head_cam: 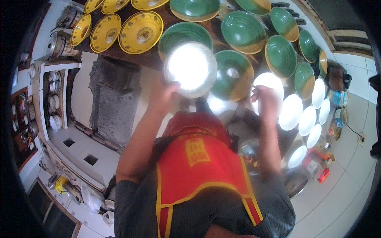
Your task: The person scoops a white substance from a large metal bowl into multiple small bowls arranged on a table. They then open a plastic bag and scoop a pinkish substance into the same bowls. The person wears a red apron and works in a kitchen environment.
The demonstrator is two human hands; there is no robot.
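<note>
My left hand (162,95) grips the rim of a round metal bowl (190,94), its thumb over the edge. Glare whites out the bowl's inside, so its contents cannot be told. My right hand (267,101), partly blurred, pinches the thin handle (249,84) of a spoon-like utensil that points left over a green bowl with a tan patch (221,89). A small white patch (233,73) shows in that green bowl; whether it lies on the utensil or in the bowl is unclear. Beneath my right hand is an overexposed white bowl (257,78). Another green bowl (181,31) sits partly behind the metal one.
Several yellow patterned bowls (141,32) line the dark table's far left. More green bowls (243,31) and white bowls (290,111) spread to the right. Jars (341,116) stand along the tiled wall. At left are a grey slab (114,98) and a tiled shelf with stacked dishes (55,122).
</note>
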